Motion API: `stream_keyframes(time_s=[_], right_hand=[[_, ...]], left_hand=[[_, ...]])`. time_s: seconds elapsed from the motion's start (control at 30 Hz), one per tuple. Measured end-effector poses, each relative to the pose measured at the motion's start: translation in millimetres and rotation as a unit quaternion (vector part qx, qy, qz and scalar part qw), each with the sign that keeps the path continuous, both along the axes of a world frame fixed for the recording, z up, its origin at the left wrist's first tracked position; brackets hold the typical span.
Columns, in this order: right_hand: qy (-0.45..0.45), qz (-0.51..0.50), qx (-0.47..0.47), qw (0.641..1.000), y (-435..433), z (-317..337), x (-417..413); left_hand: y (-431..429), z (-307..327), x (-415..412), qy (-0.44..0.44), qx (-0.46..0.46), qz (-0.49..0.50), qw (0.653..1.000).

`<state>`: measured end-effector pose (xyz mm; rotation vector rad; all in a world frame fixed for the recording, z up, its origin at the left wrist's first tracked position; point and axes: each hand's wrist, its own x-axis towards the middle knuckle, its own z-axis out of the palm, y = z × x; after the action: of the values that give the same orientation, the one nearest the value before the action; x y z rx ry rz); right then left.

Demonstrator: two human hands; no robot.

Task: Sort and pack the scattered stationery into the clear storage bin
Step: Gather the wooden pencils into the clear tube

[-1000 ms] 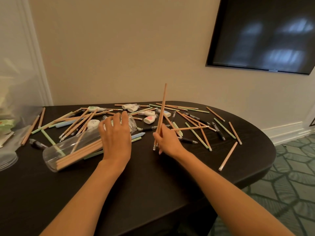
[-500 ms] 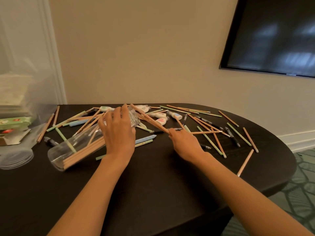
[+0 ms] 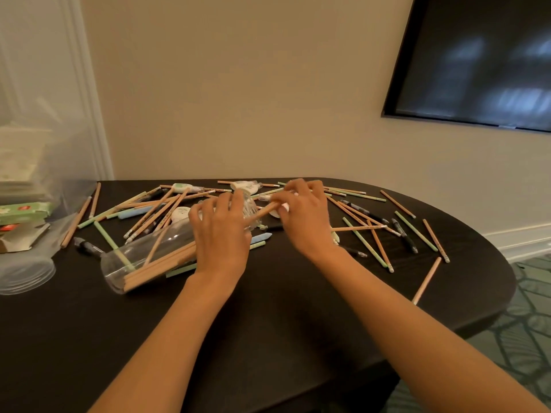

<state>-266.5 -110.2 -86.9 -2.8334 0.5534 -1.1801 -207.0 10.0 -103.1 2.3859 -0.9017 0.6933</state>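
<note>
Left hand (image 3: 220,236) grips the clear plastic cylinder (image 3: 143,254) near its mouth, fingers curled over it. The cylinder lies on its side on the dark oval table (image 3: 268,323) with wooden pencils inside. Right hand (image 3: 304,216) pinches a tan wooden pencil (image 3: 264,212) at the cylinder's mouth. More scattered pencils and pens (image 3: 378,242) lie to the right. The clear storage bin (image 3: 64,174) is at the table's left edge, well apart from both hands.

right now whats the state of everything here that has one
jar, on its side, holding wood pencils
left hand, gripping the jar
pencil, one end at the jar's mouth, not fully in
right hand, pinching that pencil
loose pencils, lying scattered on the table
bin, upright, partly filled
screen, dark
</note>
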Motion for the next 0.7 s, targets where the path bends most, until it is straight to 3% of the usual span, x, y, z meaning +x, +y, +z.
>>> stream_keyframes(time_s=[0.07, 0.17, 0.3, 0.4, 0.47, 0.57, 0.63, 0.7], right_hand=[[0.000, 0.057, 0.056, 0.997, 10, 3, 5], [0.033, 0.141, 0.219, 0.965, 15, 6, 5], [-0.013, 0.201, 0.457, 0.866, 17, 10, -6], [0.008, 0.218, 0.534, 0.817, 15, 13, -17], [-0.020, 0.200, 0.551, 0.810, 7, 16, -27], [-0.098, 0.081, 0.563, 0.817, -19, 20, -46], [-0.086, -0.047, 0.505, 0.858, -43, 16, -66], [0.022, -0.176, 0.388, 0.904, -66, 12, -94]], left_hand=[[1, -1, -1, -0.001, 0.001, -0.002, 1.000], [2, -2, -1, -0.002, 0.006, -0.001, 1.000], [2, -2, -2, -0.003, 0.015, 0.005, 1.000], [-1, -3, -6, -0.002, 0.034, 0.006, 0.999], [-4, -2, -11, -0.008, 0.037, -0.002, 0.999], [-12, 3, -25, -0.032, 0.045, -0.022, 0.998], [-20, 4, -38, -0.040, 0.056, -0.034, 0.997], [-31, 4, -52, -0.047, 0.061, -0.047, 0.996]])
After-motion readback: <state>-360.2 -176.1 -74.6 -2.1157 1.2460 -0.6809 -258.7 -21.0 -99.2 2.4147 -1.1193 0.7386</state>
